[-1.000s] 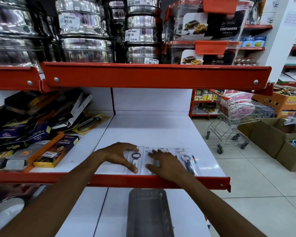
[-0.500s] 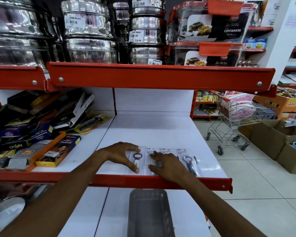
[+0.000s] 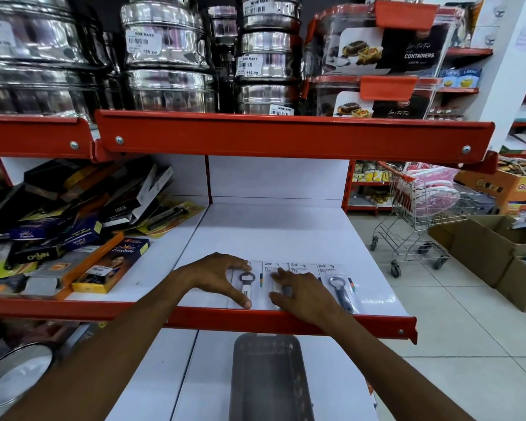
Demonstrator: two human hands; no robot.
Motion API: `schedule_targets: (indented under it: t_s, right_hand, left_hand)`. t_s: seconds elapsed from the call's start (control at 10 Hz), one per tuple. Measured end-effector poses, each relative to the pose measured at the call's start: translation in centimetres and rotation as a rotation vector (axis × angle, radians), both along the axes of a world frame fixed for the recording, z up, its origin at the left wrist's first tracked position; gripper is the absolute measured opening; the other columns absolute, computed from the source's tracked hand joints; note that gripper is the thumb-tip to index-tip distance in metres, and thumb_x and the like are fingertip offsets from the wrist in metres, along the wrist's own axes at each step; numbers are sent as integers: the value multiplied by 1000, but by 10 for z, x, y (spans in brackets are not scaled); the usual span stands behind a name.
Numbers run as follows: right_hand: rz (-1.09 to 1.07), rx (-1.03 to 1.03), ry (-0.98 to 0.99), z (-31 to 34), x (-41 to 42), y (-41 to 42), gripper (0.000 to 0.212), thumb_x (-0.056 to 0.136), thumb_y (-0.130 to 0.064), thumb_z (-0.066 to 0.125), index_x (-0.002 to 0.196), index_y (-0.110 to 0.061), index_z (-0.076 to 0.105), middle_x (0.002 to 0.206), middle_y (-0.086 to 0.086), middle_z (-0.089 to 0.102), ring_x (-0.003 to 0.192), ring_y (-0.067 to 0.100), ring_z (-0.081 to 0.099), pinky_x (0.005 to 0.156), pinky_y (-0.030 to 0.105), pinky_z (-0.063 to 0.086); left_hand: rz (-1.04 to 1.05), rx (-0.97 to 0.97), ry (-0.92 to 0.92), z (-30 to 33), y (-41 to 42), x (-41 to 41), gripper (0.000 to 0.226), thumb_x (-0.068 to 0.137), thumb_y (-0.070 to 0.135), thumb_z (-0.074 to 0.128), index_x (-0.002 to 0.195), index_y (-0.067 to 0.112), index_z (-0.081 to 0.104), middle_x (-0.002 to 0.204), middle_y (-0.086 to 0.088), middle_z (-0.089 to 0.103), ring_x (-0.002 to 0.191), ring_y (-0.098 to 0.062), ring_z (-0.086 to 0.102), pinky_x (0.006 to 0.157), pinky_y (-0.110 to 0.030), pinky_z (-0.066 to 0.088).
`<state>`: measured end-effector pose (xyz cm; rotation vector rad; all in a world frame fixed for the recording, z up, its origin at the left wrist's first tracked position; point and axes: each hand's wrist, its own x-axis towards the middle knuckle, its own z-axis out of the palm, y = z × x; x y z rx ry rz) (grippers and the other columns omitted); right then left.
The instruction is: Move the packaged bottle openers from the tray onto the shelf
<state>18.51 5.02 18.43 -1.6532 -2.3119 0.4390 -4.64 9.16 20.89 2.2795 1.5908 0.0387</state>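
Several packaged bottle openers lie flat in a row near the front edge of the white shelf [image 3: 271, 232]. My left hand [image 3: 216, 275] spans the leftmost pack [image 3: 246, 287], thumb at its near end and fingers at its far end. My right hand [image 3: 304, 296] rests spread on the second pack [image 3: 271, 268] and partly hides the third [image 3: 299, 267]. The rightmost pack [image 3: 339, 287], with a grey-handled opener, lies untouched. The grey tray [image 3: 268, 381] sits on the lower shelf below my arms, and nothing shows inside it.
Boxed goods [image 3: 82, 238] are piled on the shelf section to the left. Steel tins [image 3: 167, 56] and plastic containers [image 3: 377, 56] fill the shelf above. A shopping trolley [image 3: 422, 214] and cardboard boxes [image 3: 492, 247] stand in the aisle on the right.
Both hands stay on the packs with hardly any shift. The view has drifted slightly.
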Motion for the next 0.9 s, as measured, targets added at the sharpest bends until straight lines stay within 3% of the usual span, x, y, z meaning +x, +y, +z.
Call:
schedule_targets:
  t_s: [0.1,0.6,0.8,0.9]
  right_hand:
    - [-9,-3,6,-1,0,0,56,90,-52,48,141,-29,42,152,-4,37,134,24,46,110,39,37]
    - [-7,-6,-1,-4,0,2,57,90,-53,47,141,-29,41,152,-5,37,133,23,47,110,39,37]
    - [16,25,-10,-6,1,4,59,91,-56,42,143,-30,37,155,-5,32,141,22,36,115,41,29]
    - [4,179,18,-6,3,2,60,90,-61,39,144,-35,32,157,-9,25,147,17,21,119,42,21]
  left_hand:
    - [-9,-13,20,3,0,-1,104,52,78,69,143,36,41,157,9,36,142,-18,34,113,-39,32]
    - [-17,8,5,-1,0,0,95,62,69,77,144,34,42,156,9,37,142,-19,35,111,-39,33]
    - [-21,-9,13,-3,0,-3,103,58,79,70,147,38,35,160,11,29,147,-17,26,117,-41,27]
    - [-18,118,-27,-1,-8,-1,97,64,84,61,148,42,31,161,14,24,148,-13,22,119,-40,23]
